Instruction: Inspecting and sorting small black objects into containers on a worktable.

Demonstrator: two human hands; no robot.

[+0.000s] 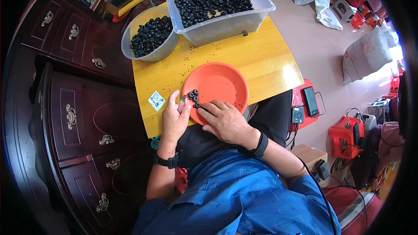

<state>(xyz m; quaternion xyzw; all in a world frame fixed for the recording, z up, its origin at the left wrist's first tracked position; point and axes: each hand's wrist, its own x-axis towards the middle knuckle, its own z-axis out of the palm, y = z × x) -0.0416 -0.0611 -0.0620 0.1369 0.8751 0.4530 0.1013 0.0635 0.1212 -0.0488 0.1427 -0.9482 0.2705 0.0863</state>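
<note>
While both rest at the near rim of the orange dish (220,82), the left hand (175,119) lies flat and the right hand (226,122) fingers small black rings (193,97) inside it.

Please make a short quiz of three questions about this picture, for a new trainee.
1. True or false: the orange plate is full of black rings to its rim.
2. Multiple choice: where do both hands work? A) over the clear rectangular bin; B) at the near edge of the orange plate; C) at the dark wooden drawers.
3. Fill in: the round clear bowl stands to the ___ of the rectangular bin.

Key
1. False: only a small cluster of black rings lies at its near edge.
2. B: the left hand and the right hand meet at that cluster.
3. Left.
</note>
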